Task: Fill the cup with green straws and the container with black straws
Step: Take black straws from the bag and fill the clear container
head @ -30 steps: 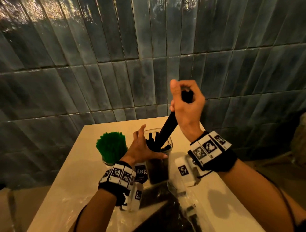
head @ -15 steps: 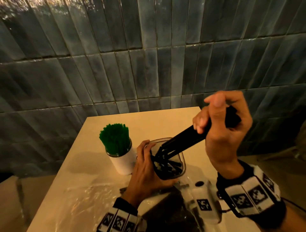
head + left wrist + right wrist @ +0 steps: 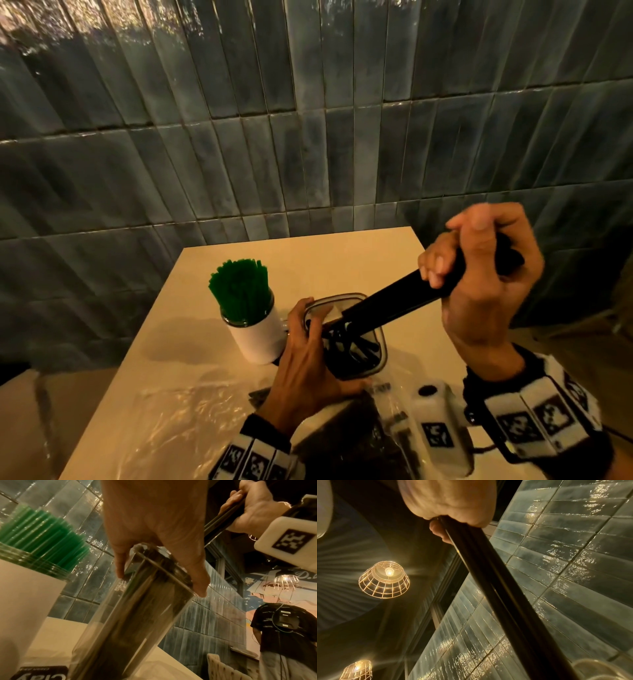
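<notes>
A white cup [image 3: 258, 337] full of upright green straws [image 3: 239, 291] stands left of a clear square container [image 3: 378, 337] on the table. The container, seen tilted in the left wrist view [image 3: 130, 622], holds several black straws. My left hand [image 3: 308, 363] grips the container near its rim, fingers [image 3: 199, 588] wrapped round its side. My right hand [image 3: 479, 274] is up and to the right, fist closed round a bundle of black straws [image 3: 394, 305] [image 3: 496, 588]. The bundle slants down to the left, its lower ends inside the container's mouth.
The beige table [image 3: 325, 260] stands against a dark tiled wall [image 3: 308, 137]. Crinkled clear plastic wrap [image 3: 178, 418] and dark packaging [image 3: 349, 442] lie at the near edge. Another person [image 3: 283, 635] stands off to the right in the left wrist view. Wire lamps [image 3: 384, 580] hang overhead.
My right hand has swung right and lower, tipping the black straw bundle from near upright to a slant. The head view has dropped closer to the table. My left hand stays on the container.
</notes>
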Action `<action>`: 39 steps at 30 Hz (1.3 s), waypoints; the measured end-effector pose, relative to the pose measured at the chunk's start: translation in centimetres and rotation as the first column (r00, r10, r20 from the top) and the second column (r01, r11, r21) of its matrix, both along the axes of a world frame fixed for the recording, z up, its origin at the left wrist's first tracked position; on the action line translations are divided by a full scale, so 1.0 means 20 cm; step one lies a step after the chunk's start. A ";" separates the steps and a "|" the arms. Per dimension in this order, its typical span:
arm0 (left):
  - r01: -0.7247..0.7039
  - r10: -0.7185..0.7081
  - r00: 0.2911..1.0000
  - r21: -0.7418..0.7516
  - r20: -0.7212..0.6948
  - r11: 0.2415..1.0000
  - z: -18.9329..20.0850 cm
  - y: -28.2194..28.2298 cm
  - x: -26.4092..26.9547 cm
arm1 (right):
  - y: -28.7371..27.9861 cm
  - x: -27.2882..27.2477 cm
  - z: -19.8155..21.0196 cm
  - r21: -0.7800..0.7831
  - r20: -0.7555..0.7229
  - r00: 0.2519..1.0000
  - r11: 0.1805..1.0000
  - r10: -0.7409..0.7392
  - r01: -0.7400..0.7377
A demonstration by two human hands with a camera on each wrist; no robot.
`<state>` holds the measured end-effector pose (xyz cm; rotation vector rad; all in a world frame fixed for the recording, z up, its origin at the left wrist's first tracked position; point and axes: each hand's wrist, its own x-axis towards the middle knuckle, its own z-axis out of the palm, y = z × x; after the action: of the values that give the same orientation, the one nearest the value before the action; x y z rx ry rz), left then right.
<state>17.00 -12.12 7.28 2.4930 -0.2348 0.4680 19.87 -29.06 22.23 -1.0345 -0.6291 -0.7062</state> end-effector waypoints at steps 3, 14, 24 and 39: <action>0.027 -0.024 0.999 0.069 -0.037 0.997 0.04 -0.01 0.00 | 0.01 0.00 -0.02 -0.022 -0.007 1.000 1.000 -0.017 0.017; 0.008 -0.004 0.998 0.069 -0.062 0.998 0.04 -0.01 0.01 | -0.04 0.02 0.03 0.031 -0.102 0.994 0.999 0.038 -0.035; 0.010 0.006 0.993 0.133 -0.120 0.991 0.07 -0.02 0.02 | 0.04 0.06 -0.07 0.008 -0.116 0.992 0.999 -0.040 0.042; 0.012 -0.052 0.990 -0.297 -0.128 0.955 0.01 -0.01 0.06 | 0.18 0.12 -0.59 -0.833 -0.366 0.924 0.481 -0.110 -0.273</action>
<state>18.17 -12.34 7.48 2.2123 -0.1397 0.2949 22.37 -25.42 10.43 -2.0437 -0.7024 0.0020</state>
